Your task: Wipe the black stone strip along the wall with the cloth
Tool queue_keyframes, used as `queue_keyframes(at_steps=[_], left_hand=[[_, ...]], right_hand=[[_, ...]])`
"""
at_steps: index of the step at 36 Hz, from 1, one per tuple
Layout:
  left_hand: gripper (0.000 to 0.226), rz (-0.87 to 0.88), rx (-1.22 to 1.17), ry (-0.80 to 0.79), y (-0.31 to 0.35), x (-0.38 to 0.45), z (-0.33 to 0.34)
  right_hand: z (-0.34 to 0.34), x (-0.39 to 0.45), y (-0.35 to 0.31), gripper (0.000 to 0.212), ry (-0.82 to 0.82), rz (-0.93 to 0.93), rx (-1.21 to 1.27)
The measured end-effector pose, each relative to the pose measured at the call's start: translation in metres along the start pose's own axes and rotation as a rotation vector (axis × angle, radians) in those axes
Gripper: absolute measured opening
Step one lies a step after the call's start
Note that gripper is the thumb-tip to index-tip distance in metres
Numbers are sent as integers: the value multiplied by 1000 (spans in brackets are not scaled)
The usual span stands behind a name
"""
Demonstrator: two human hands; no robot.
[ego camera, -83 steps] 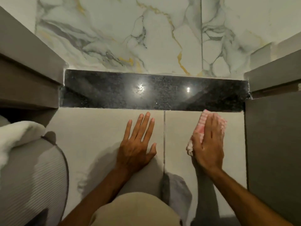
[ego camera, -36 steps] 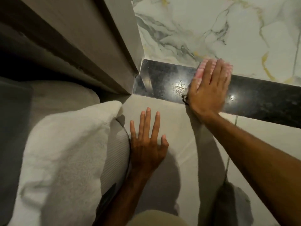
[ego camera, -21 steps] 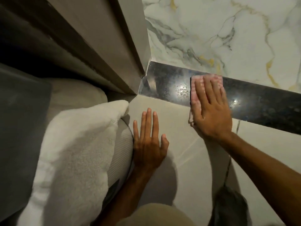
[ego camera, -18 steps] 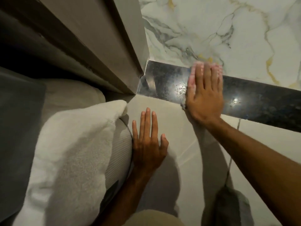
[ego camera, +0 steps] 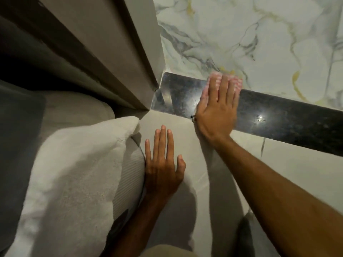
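A polished black stone strip (ego camera: 282, 117) runs along the foot of the marble wall, from the grey door frame out to the right edge. My right hand (ego camera: 216, 112) lies flat on its left part and presses a pink-and-white cloth (ego camera: 236, 82) against the stone. Only the cloth's edges show past my fingertips, up against the wall. My left hand (ego camera: 163, 164) rests palm down on the beige floor tile in front of the strip, fingers spread, holding nothing.
A grey door frame (ego camera: 118, 52) meets the strip's left end. A white towel (ego camera: 70, 182) lies on a ribbed grey mat (ego camera: 130, 175) just left of my left hand. The white marble wall (ego camera: 259, 43) has grey and gold veins.
My right hand slid the cloth from the floor tile at the right up onto the strip's left part and rubs it back and forth there. My left hand has stayed flat on the floor.
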State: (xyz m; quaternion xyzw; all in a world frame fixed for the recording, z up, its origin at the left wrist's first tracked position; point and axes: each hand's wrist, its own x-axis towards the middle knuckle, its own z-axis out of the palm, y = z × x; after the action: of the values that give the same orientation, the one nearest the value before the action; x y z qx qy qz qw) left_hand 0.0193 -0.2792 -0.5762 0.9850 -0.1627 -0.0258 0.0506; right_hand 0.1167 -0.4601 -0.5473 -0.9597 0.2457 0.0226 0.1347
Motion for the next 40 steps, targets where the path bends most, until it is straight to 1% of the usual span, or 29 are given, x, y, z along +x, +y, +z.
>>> queue_keyframes(at_steps=[2,4,6,7,8,10,12,14,16,18,20,22,23,24,26,28,30,32,35,38,40], left_hand=[[77,6,15,21,-11,-2,3],[76,29,2,37,-12,-1,8],[75,39,-26,24,-6,0,10],[74,42,-20,26,-4,0,10],[73,46,-7,33,-3,0,9],[73,42,-5,34,-1,0,7],[76,23,-20,24,1,2,4],[79,14,-32,10,1,3,6],[79,10,-31,16,0,1,9],[77,19,-2,42,-1,0,13],[74,43,21,60,-3,-2,16],[73,62,21,63,-5,-3,16],[73,66,18,65,-4,-3,15],[73,65,10,64,-3,-3,14],[75,54,-5,60,-1,-3,11],[76,51,-7,44,-1,-3,9],[75,62,-8,27,-2,-3,10],[75,63,15,22,-3,-2,13],[73,63,55,16,-3,-2,17],[70,51,113,-14,0,-1,10],[68,45,136,-56,5,0,-6]], right_hand=[[7,9,-34,68,-27,-43,22],[15,2,-42,69,-63,-209,42],[17,-20,-23,69,-110,-421,30],[18,-35,-8,69,-123,-489,18],[17,-51,9,70,-121,-508,4],[12,-73,43,71,-81,-419,-12],[7,-72,63,70,-15,-236,-18],[3,-54,61,71,30,-44,-34],[3,-29,46,72,60,60,-10],[7,-9,33,73,63,35,24],[11,-9,31,74,31,-112,43],[13,-33,44,77,-18,-256,44],[12,-50,55,77,-29,-270,43],[10,-67,68,76,-13,-227,45],[1,-86,92,73,74,-15,59],[-8,-77,101,68,171,179,69],[-16,-50,97,64,227,231,49],[-20,-21,84,63,170,188,18],[-17,-5,60,66,-2,96,83],[-16,-24,39,86,-124,3,169],[-21,-50,36,92,-215,-25,157]])
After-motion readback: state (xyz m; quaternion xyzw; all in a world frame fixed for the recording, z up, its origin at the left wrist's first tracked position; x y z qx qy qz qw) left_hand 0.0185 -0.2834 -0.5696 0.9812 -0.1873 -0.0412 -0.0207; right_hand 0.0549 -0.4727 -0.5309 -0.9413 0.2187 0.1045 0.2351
